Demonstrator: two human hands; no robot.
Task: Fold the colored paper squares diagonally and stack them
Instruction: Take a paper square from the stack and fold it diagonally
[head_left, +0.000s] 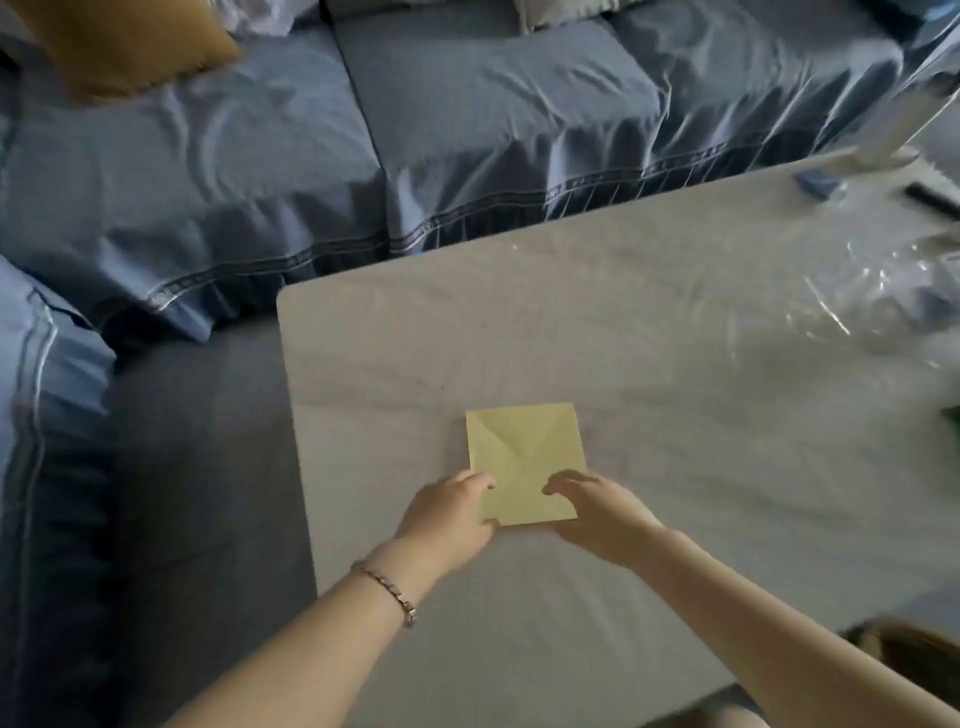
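A pale yellow paper square (524, 457) lies flat on the light grey tabletop (623, 322), near the person's edge and a little left of the middle, with its sides roughly parallel to the table's. Faint creases run in from its two far corners and meet near its centre, so the sheet looks already worked, though it lies open as a full square and no finished stack is in sight.

The left hand (447, 514), a thin metal bracelet (387, 590) on its wrist, grips the near-left corner: the fingers curl over the top of the left edge and the thumb sits at the near edge, apparently pinching the paper between them. This hold probably pins the sheet so that it cannot slide on the smooth top. The right hand (597, 514) covers the near-right corner with bent fingers whose tips touch the paper's face – whether it pinches that corner or only presses it down cannot be told, since the palm hides the edge.

Both hands sit at the near corners, a sensible place from which to lift one corner across to the opposite one. A crinkled clear plastic wrapper (872, 291) lies well apart at the far right – likely the paper's packet
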